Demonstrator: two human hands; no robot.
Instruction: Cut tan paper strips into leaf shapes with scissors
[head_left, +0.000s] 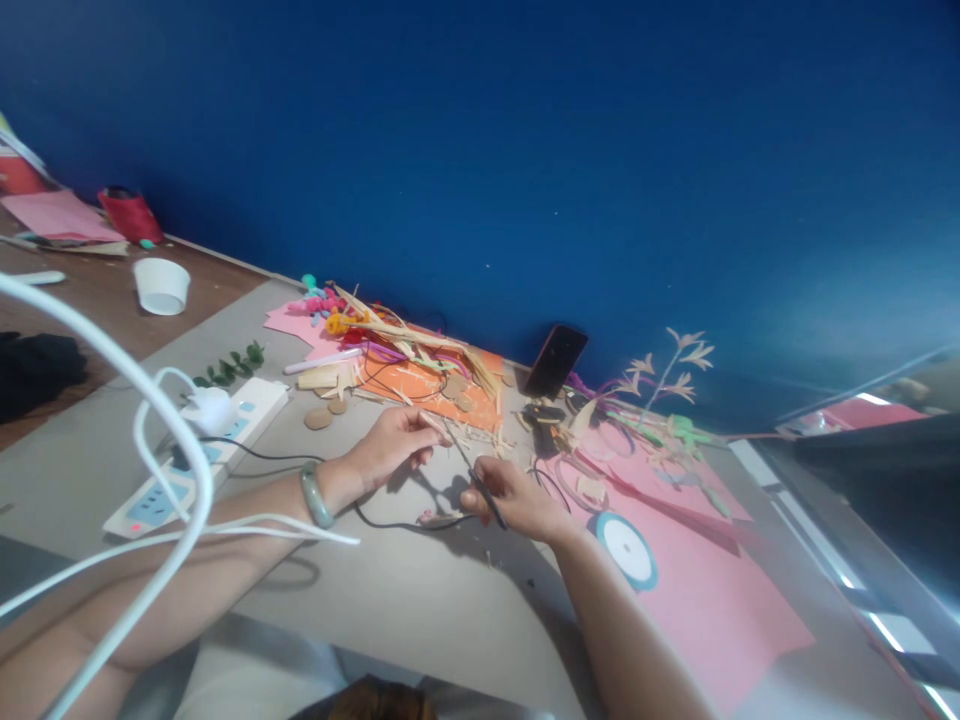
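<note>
Gripping dark tool (492, 503) in right hand (517, 500), pinching fingers of left hand (394, 446) narrow, cannot tell on what; probably midway, given finished-looking flower spray (683, 389), loose pale strips (390, 328).

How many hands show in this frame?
2: the left hand, just beyond the pale green bangle; the right hand, lower and to its right, holding a dark tool.

Bare forearms (600, 610), a smooth, rounded grey-green bangle (318, 495) circling the left wrist (345, 483), pale lap clothing (259, 672).
</note>
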